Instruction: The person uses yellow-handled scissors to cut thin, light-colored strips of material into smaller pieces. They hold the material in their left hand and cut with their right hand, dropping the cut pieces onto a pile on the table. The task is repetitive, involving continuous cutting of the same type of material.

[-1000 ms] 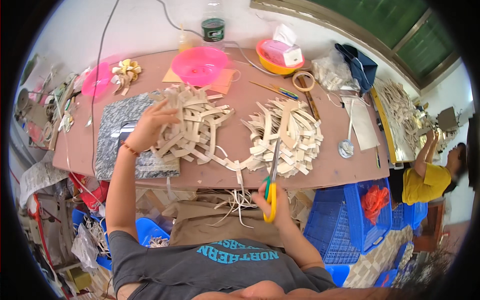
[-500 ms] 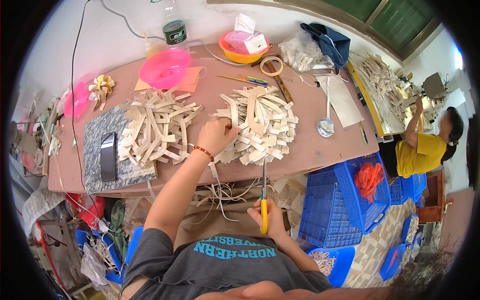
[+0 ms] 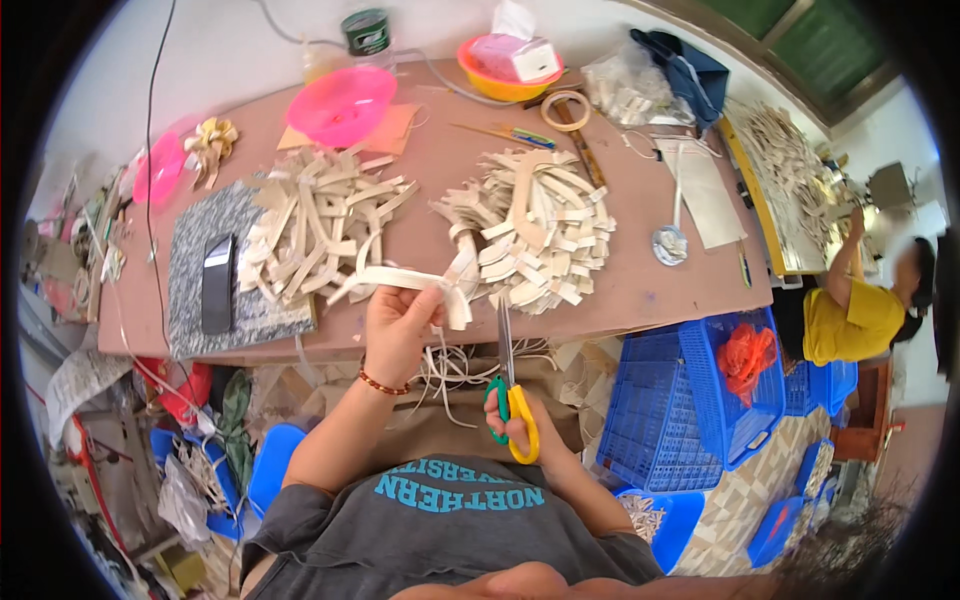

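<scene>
My left hand (image 3: 398,325) pinches a cream strap piece (image 3: 405,278) between thumb and fingers, over the near edge of the table. To its right, my right hand (image 3: 522,425) is closed round the green and yellow handles of a pair of scissors (image 3: 508,365). The scissor blades point away from me, close to the strap piece, and look nearly closed. Behind the scissors lies a heap of cream strap pieces (image 3: 545,235). A second, looser heap (image 3: 325,220) spreads at the left, partly over a speckled stone slab (image 3: 200,270).
A black phone (image 3: 217,285) rests on the slab. Pink bowls (image 3: 345,105), a tissue pack (image 3: 515,58) and a tape roll (image 3: 566,110) stand at the back of the table (image 3: 640,290). Blue crates (image 3: 655,410) stand at the right, near a person in a yellow top (image 3: 855,310).
My left hand has drawn back from the right heap and now holds a strap piece. The scissors have turned and opened slightly, showing the green handle, and shifted a little left.
</scene>
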Demonstrator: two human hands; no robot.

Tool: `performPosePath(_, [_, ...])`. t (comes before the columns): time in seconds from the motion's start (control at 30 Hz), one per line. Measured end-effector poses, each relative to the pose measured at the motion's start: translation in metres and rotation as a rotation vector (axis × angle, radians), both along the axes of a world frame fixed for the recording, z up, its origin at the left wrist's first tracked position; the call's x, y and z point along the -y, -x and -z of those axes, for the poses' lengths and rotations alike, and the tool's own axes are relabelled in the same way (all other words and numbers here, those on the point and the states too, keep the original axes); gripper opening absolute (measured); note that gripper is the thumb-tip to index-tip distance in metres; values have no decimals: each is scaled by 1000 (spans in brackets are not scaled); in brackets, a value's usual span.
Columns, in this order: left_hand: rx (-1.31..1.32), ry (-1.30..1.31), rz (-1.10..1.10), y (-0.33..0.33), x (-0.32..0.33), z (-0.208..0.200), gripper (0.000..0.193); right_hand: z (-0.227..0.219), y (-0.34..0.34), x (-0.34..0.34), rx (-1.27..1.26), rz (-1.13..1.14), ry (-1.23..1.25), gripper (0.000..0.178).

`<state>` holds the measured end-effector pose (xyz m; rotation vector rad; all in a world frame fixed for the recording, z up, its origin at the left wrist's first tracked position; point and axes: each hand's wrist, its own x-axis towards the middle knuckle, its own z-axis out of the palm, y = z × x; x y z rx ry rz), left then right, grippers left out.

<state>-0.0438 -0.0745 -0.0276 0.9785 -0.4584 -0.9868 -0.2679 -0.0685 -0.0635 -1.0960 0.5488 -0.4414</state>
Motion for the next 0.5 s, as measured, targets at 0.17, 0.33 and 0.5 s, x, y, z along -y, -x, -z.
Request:
performPosePath(0.17, [-117,80,-8,7,-20,0,29,-4,-11,-6,45,-118,-48,79])
performPosePath(0.33, [-59,62,-86,10,-26,7,34,-9,-11,-7,-61,-196,13,82])
performPosePath(0.5, [-106,61,-75,10,-28,-3,32,-19,-20,-7,-99,-176,-5,83])
